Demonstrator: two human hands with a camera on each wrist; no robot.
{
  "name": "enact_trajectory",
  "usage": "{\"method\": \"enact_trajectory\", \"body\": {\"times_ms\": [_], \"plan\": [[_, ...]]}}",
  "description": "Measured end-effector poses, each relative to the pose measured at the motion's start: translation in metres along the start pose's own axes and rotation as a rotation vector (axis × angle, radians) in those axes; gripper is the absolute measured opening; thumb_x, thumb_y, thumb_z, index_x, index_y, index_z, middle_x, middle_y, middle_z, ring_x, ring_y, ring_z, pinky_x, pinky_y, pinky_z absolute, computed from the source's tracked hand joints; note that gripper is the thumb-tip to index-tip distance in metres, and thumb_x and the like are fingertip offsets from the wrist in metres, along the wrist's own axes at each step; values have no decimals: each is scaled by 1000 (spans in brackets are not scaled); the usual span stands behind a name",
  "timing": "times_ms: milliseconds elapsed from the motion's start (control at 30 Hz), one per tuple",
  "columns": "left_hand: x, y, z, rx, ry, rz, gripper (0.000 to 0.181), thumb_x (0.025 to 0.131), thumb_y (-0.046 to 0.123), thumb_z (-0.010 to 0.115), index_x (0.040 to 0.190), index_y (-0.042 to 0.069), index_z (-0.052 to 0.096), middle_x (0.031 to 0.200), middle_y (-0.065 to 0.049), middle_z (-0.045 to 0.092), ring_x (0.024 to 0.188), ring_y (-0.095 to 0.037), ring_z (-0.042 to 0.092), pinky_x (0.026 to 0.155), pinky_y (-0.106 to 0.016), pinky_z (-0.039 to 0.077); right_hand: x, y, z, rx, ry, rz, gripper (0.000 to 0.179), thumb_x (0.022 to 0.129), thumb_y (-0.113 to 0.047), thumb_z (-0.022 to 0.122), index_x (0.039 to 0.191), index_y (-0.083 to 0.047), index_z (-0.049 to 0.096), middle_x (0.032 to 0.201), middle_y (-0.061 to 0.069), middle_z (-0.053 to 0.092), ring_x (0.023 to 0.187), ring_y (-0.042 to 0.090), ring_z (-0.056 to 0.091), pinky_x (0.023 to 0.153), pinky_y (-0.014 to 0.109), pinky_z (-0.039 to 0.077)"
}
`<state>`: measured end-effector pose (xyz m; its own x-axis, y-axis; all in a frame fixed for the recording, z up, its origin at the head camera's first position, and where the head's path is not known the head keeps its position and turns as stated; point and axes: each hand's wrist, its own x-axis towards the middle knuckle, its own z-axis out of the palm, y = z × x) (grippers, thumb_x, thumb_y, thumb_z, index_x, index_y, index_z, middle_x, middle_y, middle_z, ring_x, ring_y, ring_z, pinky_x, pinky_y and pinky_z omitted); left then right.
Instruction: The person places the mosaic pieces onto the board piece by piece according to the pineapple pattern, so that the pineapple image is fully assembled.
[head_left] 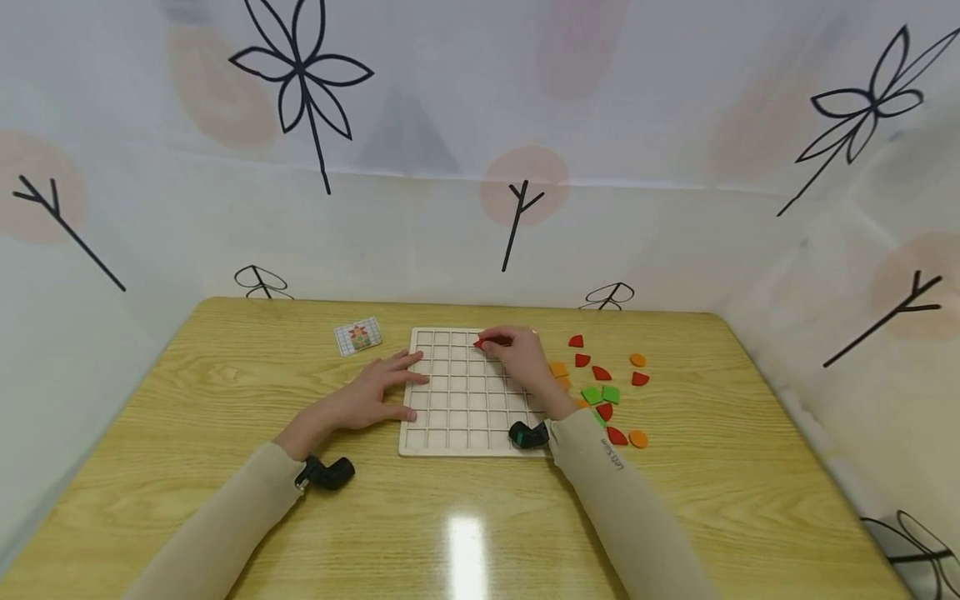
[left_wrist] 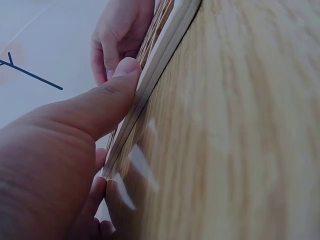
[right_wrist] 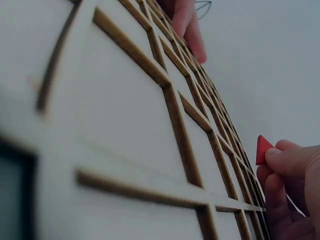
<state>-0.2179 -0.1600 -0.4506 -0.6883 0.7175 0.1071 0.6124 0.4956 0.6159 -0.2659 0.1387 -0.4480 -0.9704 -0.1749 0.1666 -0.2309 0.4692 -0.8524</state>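
A pale wooden grid board (head_left: 457, 408) with square cells lies on the table. My right hand (head_left: 522, 358) pinches a small red piece (right_wrist: 263, 149) between thumb and fingers, over the board's far rows; a pointed corner of the piece sticks out past the fingertips. Along the board's left edge rests my left hand (head_left: 367, 393), fingers spread and extended. Its thumb (left_wrist: 112, 95) presses against the board's side in the left wrist view.
Right of the board are scattered red quarter-round pieces (head_left: 602, 373), green squares (head_left: 611, 395), orange squares (head_left: 558, 369) and orange discs (head_left: 637, 360). A small pattern card (head_left: 357, 336) with a flower picture lies at the board's upper left. A patterned cloth (head_left: 420, 225) hangs behind the table.
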Motion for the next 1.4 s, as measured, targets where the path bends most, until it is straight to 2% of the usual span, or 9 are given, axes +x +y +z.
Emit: {"method": "enact_trajectory", "body": {"times_ms": [200,367,600,967,1400], "plan": [[-1,0,1,-1,-3,0,56,91,30,74,140,8,57,162,-17,25,150,-40,12,114,-65,7,-3,3,3,-30,-58,-33,16,94,-7,69,107,-7,78,110,9,72,101,25,65,88,41,52],[-2,0,2,-3,-4,-2,56,91,31,74,141,9,57,162,-16,25,150,-40,12,114,-65,7,-4,5,4,-88,-90,-75,18,96,-9,67,111,-9,77,110,7,71,98,23,65,86,38,53],[-3,0,3,-2,-5,-1,56,91,32,74,140,9,58,162,-16,25,149,-40,12,114,-66,9,-5,6,5,-121,-103,-77,15,97,-13,66,110,-10,74,103,4,72,90,20,64,83,37,52],[-2,1,3,-1,1,-10,55,91,29,74,140,9,58,162,-16,25,149,-40,12,114,-65,10,-4,6,7,-162,-105,-100,17,96,-9,67,111,-9,77,108,5,70,94,22,63,83,37,51],[1,1,3,-4,6,-3,55,91,29,74,140,8,58,161,-16,25,149,-40,13,114,-65,10,-3,5,5,-157,-91,-108,20,96,-12,67,114,-8,77,108,7,71,99,24,64,86,39,52]]}}
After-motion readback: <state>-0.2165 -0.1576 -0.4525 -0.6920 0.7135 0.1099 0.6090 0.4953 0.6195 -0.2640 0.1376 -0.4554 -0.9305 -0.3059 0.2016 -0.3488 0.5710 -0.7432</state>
